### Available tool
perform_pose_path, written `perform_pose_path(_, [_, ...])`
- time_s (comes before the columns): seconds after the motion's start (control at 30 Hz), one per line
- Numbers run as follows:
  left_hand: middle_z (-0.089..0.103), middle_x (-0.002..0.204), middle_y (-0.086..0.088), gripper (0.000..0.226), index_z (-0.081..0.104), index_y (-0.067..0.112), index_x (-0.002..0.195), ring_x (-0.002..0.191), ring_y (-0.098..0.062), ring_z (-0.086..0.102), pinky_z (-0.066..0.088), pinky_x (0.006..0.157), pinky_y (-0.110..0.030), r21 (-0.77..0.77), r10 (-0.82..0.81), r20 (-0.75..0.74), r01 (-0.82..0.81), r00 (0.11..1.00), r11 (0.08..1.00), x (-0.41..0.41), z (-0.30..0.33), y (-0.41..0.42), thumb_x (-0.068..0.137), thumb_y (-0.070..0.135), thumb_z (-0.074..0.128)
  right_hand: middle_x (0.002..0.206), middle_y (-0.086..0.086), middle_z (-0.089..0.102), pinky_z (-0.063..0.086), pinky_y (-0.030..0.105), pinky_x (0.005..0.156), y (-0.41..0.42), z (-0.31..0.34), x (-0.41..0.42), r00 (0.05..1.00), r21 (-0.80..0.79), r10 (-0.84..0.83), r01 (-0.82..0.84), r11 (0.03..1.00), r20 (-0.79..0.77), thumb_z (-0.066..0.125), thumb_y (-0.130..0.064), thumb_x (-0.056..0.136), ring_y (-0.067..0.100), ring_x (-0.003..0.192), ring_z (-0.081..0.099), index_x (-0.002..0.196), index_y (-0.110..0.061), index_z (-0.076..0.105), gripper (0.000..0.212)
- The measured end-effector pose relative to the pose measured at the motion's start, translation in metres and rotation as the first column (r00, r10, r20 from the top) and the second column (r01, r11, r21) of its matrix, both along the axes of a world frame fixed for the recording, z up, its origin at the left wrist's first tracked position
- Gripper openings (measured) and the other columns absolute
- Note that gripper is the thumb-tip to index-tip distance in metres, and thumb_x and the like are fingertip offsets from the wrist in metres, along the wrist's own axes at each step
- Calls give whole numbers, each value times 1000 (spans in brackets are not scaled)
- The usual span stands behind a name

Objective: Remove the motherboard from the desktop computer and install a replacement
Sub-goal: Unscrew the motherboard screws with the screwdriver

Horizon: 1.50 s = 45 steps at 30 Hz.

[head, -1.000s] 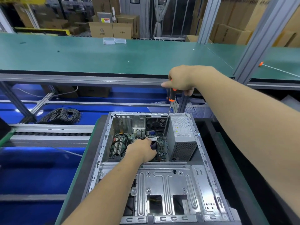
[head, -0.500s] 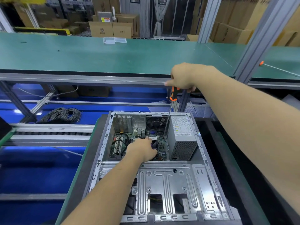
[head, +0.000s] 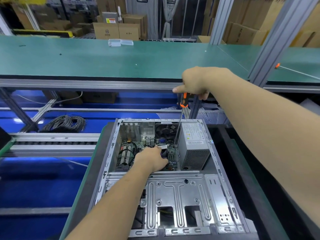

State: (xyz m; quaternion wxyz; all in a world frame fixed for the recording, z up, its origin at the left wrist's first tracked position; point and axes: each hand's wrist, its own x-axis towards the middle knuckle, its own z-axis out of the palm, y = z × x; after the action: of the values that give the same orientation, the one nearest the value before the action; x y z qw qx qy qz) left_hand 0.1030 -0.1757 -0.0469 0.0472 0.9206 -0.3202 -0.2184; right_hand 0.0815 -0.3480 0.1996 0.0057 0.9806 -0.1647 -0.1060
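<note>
The motherboard [head: 129, 153] is seated on the floor of the open case [head: 174, 191], at centre frame, left of the power supply [head: 194, 146] and below the rear fan [head: 165, 131]. Black cables are seen lying across its left part.

The step in hand is judged to be the removal of a mounting screw. A screwdriver [head: 180, 122] is held nearly upright, its tip lowered into the gap between the board's right edge and the power supply; the screw itself cannot be made out. The orange-and-black handle is clasped by the right hand [head: 195, 83], fingers curled round it, index finger extended to the left. The left hand [head: 151, 159] is placed on the board's centre; its fingers are curled over a dark component, but whether it is gripped cannot be told.

For the next move, the tip is to be kept square in the screw head under steady downward pressure, and the board is to be steadied. Contact with the adjacent small components should be avoided.

Beyond the case, a cable coil [head: 65, 122] is seen at left and a green bench [head: 103, 59] across the upper frame.
</note>
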Motion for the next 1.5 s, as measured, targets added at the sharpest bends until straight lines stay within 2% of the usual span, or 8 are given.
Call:
perform_pose_path(0.17, [47,149,-2,59,45,23,141,129,-30,47,48,97,-45,-6,-3,4,3,1000,1000,1,1,0,91,54,45,104,11,65,62,41,66,1,0,1,997,104,81,-78,991,-19,65,-33,94,29,65,72,108,-16,55,24])
perform_pose_path(0.27, [52,140,-5,53,49,22,132,121,-31,51,50,93,-44,-4,5,8,-5,1000,1000,0,1,1,91,55,46,82,17,70,62,46,66,1,0,1,1000,18,11,-11,1000,8,56,-51,96,30,55,71,95,-5,58,45])
perform_pose_path(0.37, [58,124,-8,47,52,21,121,111,-31,54,51,89,-43,-15,21,3,-21,1000,1000,-1,2,1,90,56,48,98,10,65,62,41,65,0,-3,1,995,61,89,-91,994,45,59,-21,95,25,51,69,105,-15,55,13])
perform_pose_path(0.67, [58,121,-9,48,51,20,122,109,-31,56,51,87,-42,-16,21,7,-21,1000,1000,-2,4,1,91,56,48,97,5,60,60,41,70,3,-5,-1,996,132,78,-83,988,40,62,-27,96,24,58,70,115,-16,52,25])
perform_pose_path(0.8, [59,120,-8,48,51,20,123,108,-31,56,52,87,-43,-19,16,3,-16,1000,1000,-2,5,1,91,54,48,69,9,55,45,33,51,7,-5,-5,998,-134,15,-6,991,67,52,-49,99,24,52,56,77,-5,49,50])
perform_pose_path(0.97, [62,114,-4,37,55,22,113,102,-28,57,51,85,-41,-42,18,14,-18,1000,999,-3,5,0,91,51,48,100,5,60,58,41,67,6,-12,-4,981,95,145,-157,983,127,58,-11,91,29,70,68,108,-17,52,19])
perform_pose_path(1.1, [62,100,-4,20,56,21,96,90,-28,58,53,80,-41,-86,32,57,-27,998,996,-4,9,1,90,38,48,85,9,68,56,36,64,3,-21,0,973,54,124,-137,989,197,66,-35,92,31,68,69,103,-10,54,30])
perform_pose_path(1.5, [60,85,-5,21,51,14,77,76,-26,52,52,70,-37,-198,126,180,-89,976,976,-22,11,-11,94,24,42,83,8,70,61,35,60,-8,-23,-1,935,199,157,-227,953,318,64,-20,95,17,55,70,95,-17,53,11])
